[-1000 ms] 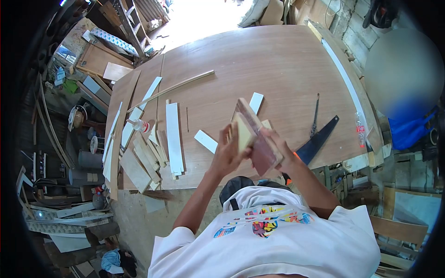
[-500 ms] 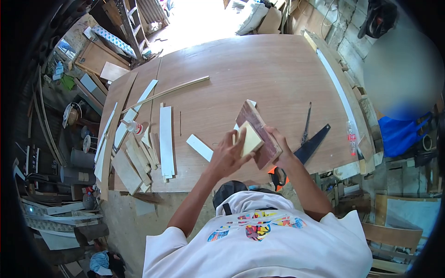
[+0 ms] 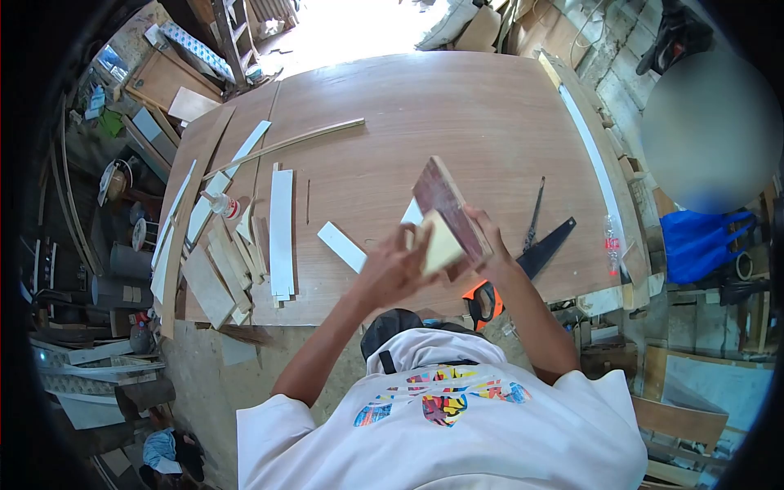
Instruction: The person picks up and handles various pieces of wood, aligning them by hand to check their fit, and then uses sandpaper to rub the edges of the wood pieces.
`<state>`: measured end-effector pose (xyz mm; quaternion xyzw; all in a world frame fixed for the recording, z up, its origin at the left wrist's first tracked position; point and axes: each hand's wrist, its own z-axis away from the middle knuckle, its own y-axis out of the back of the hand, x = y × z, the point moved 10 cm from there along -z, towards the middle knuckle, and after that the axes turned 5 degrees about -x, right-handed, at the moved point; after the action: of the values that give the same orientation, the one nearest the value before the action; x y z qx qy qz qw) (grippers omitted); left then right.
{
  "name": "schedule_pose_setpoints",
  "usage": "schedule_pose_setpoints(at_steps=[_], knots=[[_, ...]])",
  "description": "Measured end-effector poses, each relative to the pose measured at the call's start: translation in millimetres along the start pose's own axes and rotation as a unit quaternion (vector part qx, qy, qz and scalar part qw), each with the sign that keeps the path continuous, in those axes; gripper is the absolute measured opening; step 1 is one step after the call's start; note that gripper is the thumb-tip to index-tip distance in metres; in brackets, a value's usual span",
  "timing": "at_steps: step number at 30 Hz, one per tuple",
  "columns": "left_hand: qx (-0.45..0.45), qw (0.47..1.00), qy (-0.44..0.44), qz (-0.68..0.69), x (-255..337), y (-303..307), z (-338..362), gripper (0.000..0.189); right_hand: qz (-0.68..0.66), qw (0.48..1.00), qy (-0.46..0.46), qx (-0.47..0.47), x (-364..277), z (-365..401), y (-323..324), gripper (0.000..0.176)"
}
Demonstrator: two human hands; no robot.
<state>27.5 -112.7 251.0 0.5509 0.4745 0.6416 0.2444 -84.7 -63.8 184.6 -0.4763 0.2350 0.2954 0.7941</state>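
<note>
Above the near part of the wooden table (image 3: 392,106), my left hand (image 3: 394,265) holds a pale yellow wood block (image 3: 443,243). My right hand (image 3: 487,241) grips a reddish-brown board (image 3: 449,204), tilted, with the pale block against its face. Behind and below them lie white strips, one (image 3: 342,247) to the left of my left hand. A black-bladed handsaw (image 3: 549,249) with an orange handle (image 3: 483,303) rests just right of my right hand. The fingertips of my right hand are partly hidden by the board.
Wood offcuts (image 3: 224,273), a glue bottle (image 3: 222,204) and a long white strip (image 3: 282,233) lie on the left. A thin stick (image 3: 310,136) lies farther back. At the right edge are a plastic bottle (image 3: 611,245) and a blue bag (image 3: 694,245).
The view has shifted slightly. The board in my right hand is tilted more upright, and the saw's orange handle shows more. Both hands keep their holds.
</note>
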Motion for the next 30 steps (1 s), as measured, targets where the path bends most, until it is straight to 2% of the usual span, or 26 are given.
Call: schedule_pose_setpoints(at_steps=[1,3,5,6,7,9,10,11,12,13,14,15,16,17,18,19,20,21,23,24,26,27,29,30], knots=[[0.002,0.999,0.051,0.008,-18,5,-1,0.082,-0.002,1.000,0.026,-0.003,1,2,-5,0.059],[0.023,0.998,0.051,0.025,-15,9,4,0.082,-0.029,0.999,0.025,0.001,5,3,-7,0.058],[0.013,0.999,-0.026,-0.015,25,4,10,0.080,-0.027,0.999,0.010,0.020,-7,5,-8,0.052],[0.011,1.000,-0.025,-0.015,25,3,11,0.075,-0.011,0.998,-0.002,0.057,-12,17,-15,0.048],[0.016,0.999,-0.024,-0.018,17,7,7,0.075,-0.007,0.999,0.000,0.053,-10,14,-12,0.048],[0.013,0.985,0.169,0.029,-48,15,7,0.067,0.022,0.996,0.024,-0.079,3,8,-27,0.051],[0.086,0.978,0.184,0.033,-64,30,11,0.059,0.008,0.995,0.024,-0.092,3,20,-38,0.050],[0.085,0.979,0.185,0.030,-73,32,16,0.059,0.005,0.995,0.025,-0.094,5,22,-39,0.050],[0.074,0.953,0.185,0.229,-86,25,21,0.059,0.075,0.989,0.097,-0.083,-9,26,-37,0.052],[0.062,0.889,0.178,0.417,-94,14,23,0.060,0.145,0.972,0.170,-0.073,-25,30,-39,0.056],[0.043,0.789,0.153,0.593,-93,-5,27,0.069,0.144,0.972,0.171,-0.078,-28,31,-42,0.056],[0.072,0.724,0.128,0.674,-75,-3,25,0.076,0.280,0.934,0.222,-0.021,-43,39,-43,0.061],[0.085,0.667,0.097,0.734,-61,0,21,0.073,0.408,0.872,0.267,0.039,-55,47,-46,0.068],[0.096,0.603,0.065,0.789,-52,2,18,0.071,0.406,0.873,0.268,0.038,-52,46,-47,0.068],[0.096,0.603,0.066,0.789,-50,1,17,0.071,0.454,0.833,0.313,0.048,-54,53,-55,0.071],[0.096,0.582,0.047,0.806,-47,3,15,0.073,0.500,0.787,0.356,0.058,-56,61,-63,0.075],[0.098,0.559,0.028,0.823,-44,4,15,0.075,0.523,0.771,0.358,0.065,-53,66,-66,0.076],[0.100,0.559,0.028,0.823,-47,3,17,0.075,0.524,0.770,0.357,0.063,-51,68,-66,0.076],[0.077,0.562,0.064,0.821,-58,-9,26,0.079,0.590,0.715,0.367,0.082,-48,75,-73,0.075],[0.079,0.563,0.064,0.820,-61,-10,27,0.079,0.589,0.715,0.367,0.079,-45,81,-77,0.075],[0.132,0.628,0.181,0.745,-85,-18,38,0.079,0.630,0.671,0.383,0.081,-41,92,-90,0.075],[0.132,0.629,0.181,0.744,-82,-19,39,0.079,0.628,0.672,0.383,0.081,-39,91,-94,0.075],[0.162,0.717,0.235,0.636,-79,-19,42,0.077,0.669,0.620,0.404,0.073,-34,89,-112,0.075],[0.150,0.730,0.215,0.631,-53,-7,37,0.074,0.659,0.640,0.382,0.097,-39,79,-109,0.075]])
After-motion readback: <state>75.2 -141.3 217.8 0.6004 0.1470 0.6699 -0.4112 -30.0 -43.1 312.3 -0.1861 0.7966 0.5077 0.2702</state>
